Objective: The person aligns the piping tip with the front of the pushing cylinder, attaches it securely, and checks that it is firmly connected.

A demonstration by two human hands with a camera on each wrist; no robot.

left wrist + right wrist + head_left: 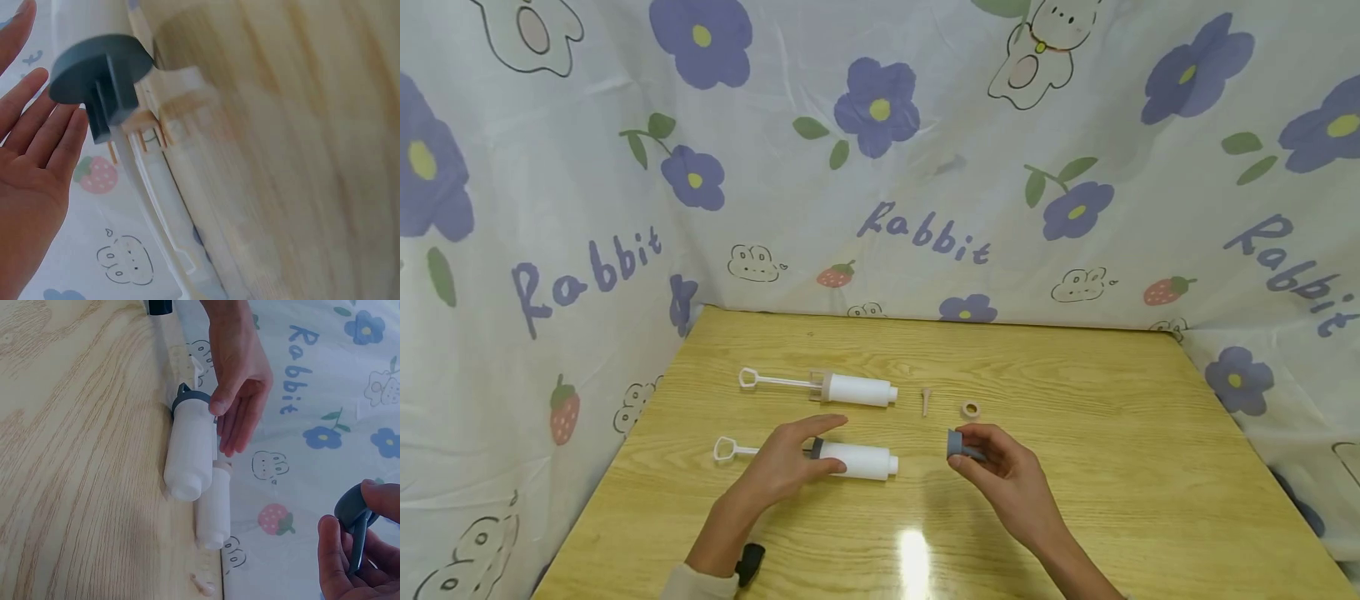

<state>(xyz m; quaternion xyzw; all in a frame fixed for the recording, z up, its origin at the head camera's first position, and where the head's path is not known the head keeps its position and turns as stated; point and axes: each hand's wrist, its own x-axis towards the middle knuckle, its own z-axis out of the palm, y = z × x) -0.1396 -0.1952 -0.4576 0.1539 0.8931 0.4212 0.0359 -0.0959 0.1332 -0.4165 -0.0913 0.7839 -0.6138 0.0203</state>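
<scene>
My left hand (778, 467) is spread over the nearer white syringe-like tube (859, 461), around its dark grey collar (103, 69), with thumb and fingers apart. In the left wrist view its fingers look straight beside the collar. A white plunger rod with a loop handle (725, 449) runs out from the collar to the left. My right hand (1011, 475) pinches a grey round cap with a thin tapered spout (357, 515) above the table, right of the tube's tip. The spout points back toward the palm.
A second white tube with a beige collar (859, 390) lies farther back, its plunger pulled out to the left. Right of it are a small beige nozzle (926, 401) and a beige ring (971, 409). A patterned cloth (880, 183) hangs behind the wooden table (1075, 375).
</scene>
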